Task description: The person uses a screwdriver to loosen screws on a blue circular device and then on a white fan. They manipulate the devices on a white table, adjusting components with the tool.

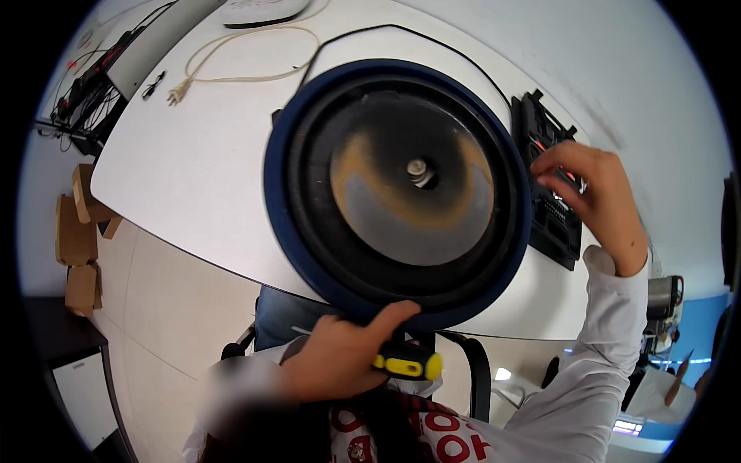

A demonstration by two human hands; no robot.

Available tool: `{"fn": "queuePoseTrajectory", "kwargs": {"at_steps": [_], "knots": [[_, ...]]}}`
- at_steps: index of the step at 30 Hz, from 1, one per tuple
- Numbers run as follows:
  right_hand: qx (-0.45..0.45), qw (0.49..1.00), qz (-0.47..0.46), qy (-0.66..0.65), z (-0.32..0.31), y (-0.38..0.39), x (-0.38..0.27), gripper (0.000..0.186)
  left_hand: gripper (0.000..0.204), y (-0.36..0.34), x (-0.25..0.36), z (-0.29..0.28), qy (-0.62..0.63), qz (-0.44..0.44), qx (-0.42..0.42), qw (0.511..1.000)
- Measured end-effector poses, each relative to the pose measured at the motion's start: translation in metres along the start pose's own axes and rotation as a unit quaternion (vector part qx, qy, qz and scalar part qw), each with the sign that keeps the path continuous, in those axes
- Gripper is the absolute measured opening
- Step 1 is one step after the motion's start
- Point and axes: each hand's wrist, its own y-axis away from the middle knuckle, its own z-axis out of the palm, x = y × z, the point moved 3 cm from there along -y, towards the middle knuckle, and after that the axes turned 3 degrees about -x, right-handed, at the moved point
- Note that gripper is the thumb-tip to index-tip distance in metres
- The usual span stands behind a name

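A round appliance [370, 255] with a dark blue rim and black body stands in the middle of the table, its upper face towards me. At its centre is a grey metal disc with brown scorch marks, and a small metal post [417, 169] sits in the disc's hole. At the near rim, my left hand [336, 355] is closed round a black-and-yellow screwdriver [409, 366], its thumb laid against the blue rim. My right hand [598, 189] hovers over a black tool case [557, 231] right of the appliance, fingers bent and tips slightly apart.
On the white table [193, 177] lie a cream power cord [255, 79] with a plug and a short black cable piece [153, 85]. A black cord [386, 27] loops behind the appliance. Cardboard boxes [77, 231] are on the floor at left, and a chair [478, 370] is below.
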Motion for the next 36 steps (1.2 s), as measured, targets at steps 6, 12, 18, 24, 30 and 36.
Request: {"fn": "queuePoseTrajectory", "kwargs": {"at_steps": [6, 12, 18, 24, 30, 36], "knots": [[-0.027, 0.999, 0.045, -0.006, 0.011, 0.036, -0.014, 0.014, 0.043, 0.017, 0.005, -0.018, 0.087, -0.013, 0.052, 0.995], [0.097, 0.994, 0.024, 0.048, 0.026, 0.022, 0.013, 0.009, 0.037, 0.025, 0.008, -0.034, 0.102, -0.071, 0.022, 0.992], [0.165, 0.985, -0.018, 0.04, 0.057, -0.013, 0.043, 0.008, 0.039, 0.028, 0.003, -0.034, 0.133, -0.061, 0.033, 0.989], [0.179, 0.979, -0.02, 0.093, 0.071, -0.029, 0.049, 0.006, 0.038, 0.026, 0.0, -0.035, 0.148, -0.029, 0.03, 0.988], [0.176, 0.962, -0.055, 0.203, 0.076, -0.034, 0.04, 0.013, 0.041, 0.025, -0.005, -0.033, 0.19, -0.026, 0.031, 0.981], [0.152, 0.948, -0.064, 0.271, 0.078, -0.038, 0.024, 0.017, 0.041, 0.025, -0.005, -0.034, 0.173, -0.015, 0.031, 0.984]]}}
